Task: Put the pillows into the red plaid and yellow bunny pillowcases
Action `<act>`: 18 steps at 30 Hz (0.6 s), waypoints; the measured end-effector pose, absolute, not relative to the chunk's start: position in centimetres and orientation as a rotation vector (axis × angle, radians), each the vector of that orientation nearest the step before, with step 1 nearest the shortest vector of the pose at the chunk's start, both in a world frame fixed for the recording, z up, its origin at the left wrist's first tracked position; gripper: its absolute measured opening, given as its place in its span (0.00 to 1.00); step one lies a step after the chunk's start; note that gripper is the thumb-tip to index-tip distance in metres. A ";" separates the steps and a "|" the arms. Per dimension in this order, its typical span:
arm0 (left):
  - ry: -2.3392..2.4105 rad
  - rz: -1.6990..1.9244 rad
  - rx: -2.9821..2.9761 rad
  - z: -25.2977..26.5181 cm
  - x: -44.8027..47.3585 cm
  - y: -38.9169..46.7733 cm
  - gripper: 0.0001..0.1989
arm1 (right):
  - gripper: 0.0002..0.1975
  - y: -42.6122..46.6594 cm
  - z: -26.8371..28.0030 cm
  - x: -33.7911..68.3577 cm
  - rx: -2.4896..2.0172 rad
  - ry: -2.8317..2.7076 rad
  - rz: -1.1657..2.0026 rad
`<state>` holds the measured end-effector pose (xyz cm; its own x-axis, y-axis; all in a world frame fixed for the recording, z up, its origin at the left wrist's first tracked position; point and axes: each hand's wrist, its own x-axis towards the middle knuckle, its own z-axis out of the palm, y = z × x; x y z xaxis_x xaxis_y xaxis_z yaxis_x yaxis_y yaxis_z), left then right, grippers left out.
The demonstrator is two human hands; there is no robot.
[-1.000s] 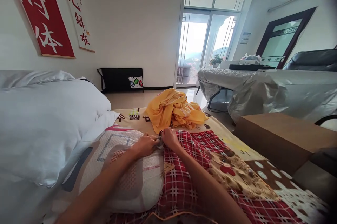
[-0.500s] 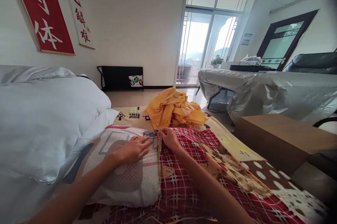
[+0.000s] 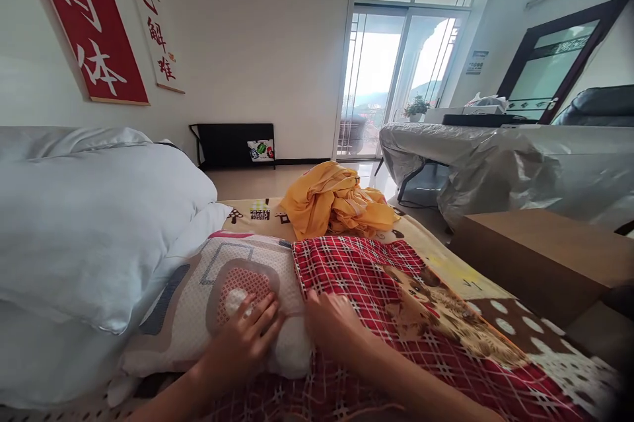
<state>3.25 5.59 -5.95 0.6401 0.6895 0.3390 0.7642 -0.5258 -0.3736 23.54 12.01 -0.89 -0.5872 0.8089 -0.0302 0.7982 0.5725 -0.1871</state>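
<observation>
A pillow [image 3: 232, 253] in a white, grey and pink patterned cover lies in front of me. Its right end meets the edge of a red plaid pillowcase [image 3: 376, 296] printed with a brown cartoon dog. On top of the pillow rests my left hand [image 3: 255, 333], fingers loosely extended and pressing down on the fabric. My right hand [image 3: 334, 323] is closed on the pillowcase's left edge, right beside the pillow. How far the pillow reaches under the plaid cloth is hidden.
Yellow crumpled cloth [image 3: 337, 201] lies beyond on the patterned bed cover [image 3: 475, 277]. White pillows [image 3: 99, 224] are stacked at left. A brown cardboard box [image 3: 549, 250] stands at right, near a plastic-covered table [image 3: 495, 151].
Both hands have come nearer to me along the pillow and the pillowcase edge. The far corner, pinched by my right hand before, is let go and lies flat against the pillow.
</observation>
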 end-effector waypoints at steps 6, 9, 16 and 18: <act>-1.048 -0.461 -2.347 -3.5 4.1 7.7 0.12 | 0.07 10.1 -1.6 24.0 -1.214 -2.827 0.234; -1.135 -0.583 -2.291 -1.3 5.0 8.7 0.14 | 0.11 10.3 -0.4 23.8 -1.161 -2.592 0.345; -1.186 -1.022 -2.342 -5.7 8.7 8.3 0.20 | 0.12 8.8 1.3 22.7 -0.846 -2.214 0.764; -1.164 -0.999 -2.371 -6.0 8.0 7.2 0.21 | 0.11 8.7 0.7 23.1 -0.876 -2.228 0.758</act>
<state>7.97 7.18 -6.03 0.4244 0.5644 0.7081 0.7855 -0.6184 0.0222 23.06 8.69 0.67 -0.5877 0.7376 0.3325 0.3818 0.6152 -0.6897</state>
